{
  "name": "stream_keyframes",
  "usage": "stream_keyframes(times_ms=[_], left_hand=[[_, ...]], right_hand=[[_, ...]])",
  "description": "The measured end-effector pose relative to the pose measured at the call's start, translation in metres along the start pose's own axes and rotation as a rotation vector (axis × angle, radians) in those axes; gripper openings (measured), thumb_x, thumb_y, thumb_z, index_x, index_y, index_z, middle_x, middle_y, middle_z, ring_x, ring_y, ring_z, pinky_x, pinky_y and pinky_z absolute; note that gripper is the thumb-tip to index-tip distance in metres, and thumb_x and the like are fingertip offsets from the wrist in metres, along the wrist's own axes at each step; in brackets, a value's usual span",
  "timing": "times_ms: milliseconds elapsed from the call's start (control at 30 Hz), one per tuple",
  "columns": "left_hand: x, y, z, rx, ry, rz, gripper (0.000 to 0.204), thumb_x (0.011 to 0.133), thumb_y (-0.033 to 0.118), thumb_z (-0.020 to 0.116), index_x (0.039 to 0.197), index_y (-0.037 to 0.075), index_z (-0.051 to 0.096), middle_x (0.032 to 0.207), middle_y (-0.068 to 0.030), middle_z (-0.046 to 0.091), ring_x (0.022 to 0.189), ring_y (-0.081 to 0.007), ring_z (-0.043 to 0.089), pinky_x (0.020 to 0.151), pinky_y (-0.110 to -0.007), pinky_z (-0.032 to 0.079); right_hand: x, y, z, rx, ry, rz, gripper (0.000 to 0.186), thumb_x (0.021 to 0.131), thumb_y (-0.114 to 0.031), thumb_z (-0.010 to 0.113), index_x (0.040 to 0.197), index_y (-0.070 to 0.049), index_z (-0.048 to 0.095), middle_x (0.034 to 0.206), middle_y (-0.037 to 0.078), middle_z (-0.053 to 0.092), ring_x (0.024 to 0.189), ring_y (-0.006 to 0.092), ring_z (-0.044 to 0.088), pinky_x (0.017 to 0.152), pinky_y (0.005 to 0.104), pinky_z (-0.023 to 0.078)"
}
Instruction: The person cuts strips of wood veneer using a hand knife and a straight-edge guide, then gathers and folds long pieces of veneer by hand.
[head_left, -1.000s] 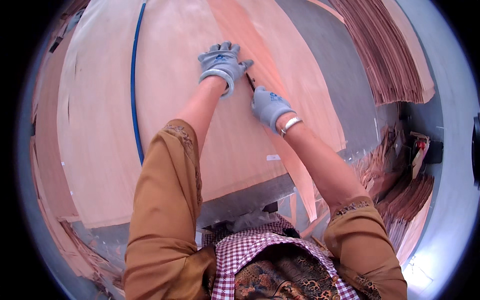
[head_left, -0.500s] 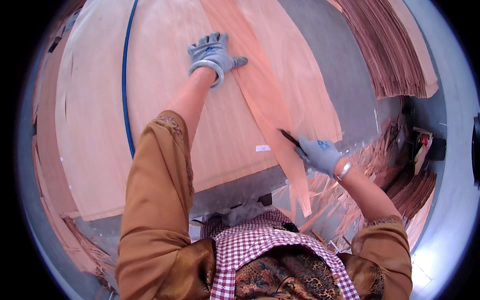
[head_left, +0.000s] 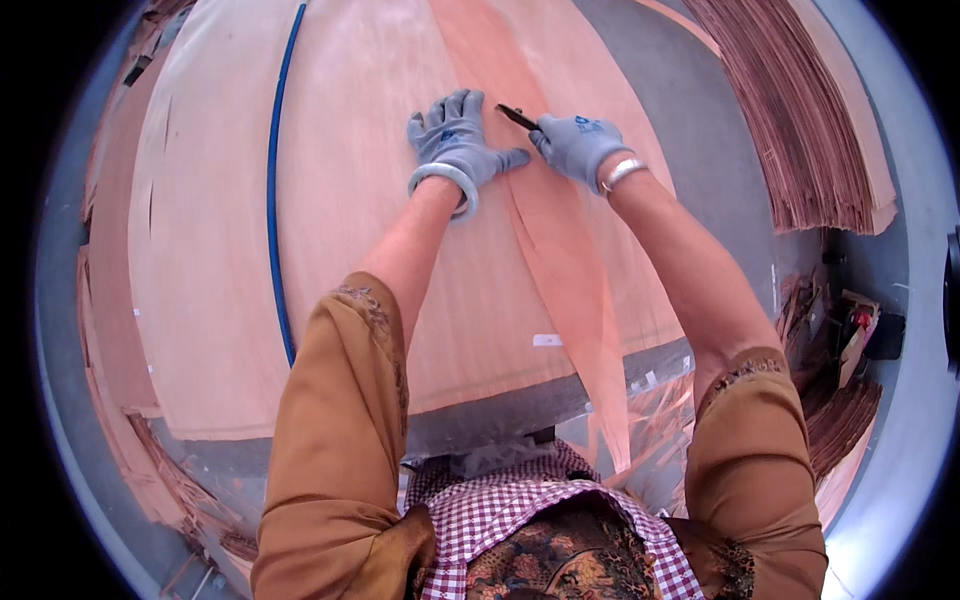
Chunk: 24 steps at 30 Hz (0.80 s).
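Observation:
My left hand (head_left: 455,135), in a grey glove, lies flat with spread fingers on a wide sheet of pale wood veneer (head_left: 470,300). Its thumb reaches the edge of a darker orange veneer strip (head_left: 570,270), which runs lengthwise and tapers to a point over the near table edge. Just right of it, my gloved right hand (head_left: 580,148) grips a slim black knife (head_left: 516,117), apparently a utility knife. The knife points up and left over the strip, close to the left fingers. Whether its tip touches the wood I cannot tell.
Left of my hands, a blue cord-like line (head_left: 272,190) runs lengthwise across the veneer. A white label (head_left: 547,340) lies near the front. A tall stack of brown veneer sheets (head_left: 800,120) stands at far right, past the grey tabletop (head_left: 680,130). Veneer scraps (head_left: 660,410) litter the near right.
My right hand has moved far up and left with the knife, from the strip's near part to beside my left hand. My left hand stays flat on the veneer.

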<state>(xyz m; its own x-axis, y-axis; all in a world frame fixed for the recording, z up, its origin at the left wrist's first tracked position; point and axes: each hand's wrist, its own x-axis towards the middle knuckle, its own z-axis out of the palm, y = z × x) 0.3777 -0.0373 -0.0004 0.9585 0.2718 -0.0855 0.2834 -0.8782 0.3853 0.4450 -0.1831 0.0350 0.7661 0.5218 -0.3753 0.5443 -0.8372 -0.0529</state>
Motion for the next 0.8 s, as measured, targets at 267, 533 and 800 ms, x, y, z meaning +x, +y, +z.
stream_keyframes(times_ms=[267,533,800], left_hand=[[0.001,-0.008,0.003,0.059,0.009,0.003,0.097,0.065,0.061,0.07,0.141,0.014,0.031,0.147,-0.0044,0.031,0.139,-0.0224,0.02,0.112,-0.051,0.01],[0.001,0.009,-0.009,0.182,-0.106,-0.061,0.093,0.069,0.063,0.066,0.141,0.016,0.031,0.146,-0.0037,0.033,0.137,-0.0221,0.027,0.11,-0.053,0.016],[0.001,0.016,-0.013,0.181,-0.156,-0.074,0.093,0.069,0.061,0.067,0.141,0.015,0.03,0.145,-0.004,0.032,0.136,-0.0232,0.027,0.109,-0.055,0.016]], right_hand=[[-0.051,0.016,0.03,0.068,-0.106,0.085,0.031,0.093,-0.03,0.039,0.102,-0.005,0.057,0.094,0.017,0.066,0.088,0.0355,0.063,0.075,0.0443,0.047],[-0.174,-0.014,0.086,0.24,-0.219,0.303,0.023,0.086,-0.013,0.043,0.098,0.006,0.051,0.093,0.028,0.064,0.09,0.0412,0.064,0.076,0.0482,0.05],[-0.245,-0.05,0.114,0.409,-0.258,0.333,0.023,0.083,-0.01,0.049,0.096,0.008,0.047,0.082,0.034,0.061,0.085,0.0444,0.063,0.075,0.0469,0.05]])
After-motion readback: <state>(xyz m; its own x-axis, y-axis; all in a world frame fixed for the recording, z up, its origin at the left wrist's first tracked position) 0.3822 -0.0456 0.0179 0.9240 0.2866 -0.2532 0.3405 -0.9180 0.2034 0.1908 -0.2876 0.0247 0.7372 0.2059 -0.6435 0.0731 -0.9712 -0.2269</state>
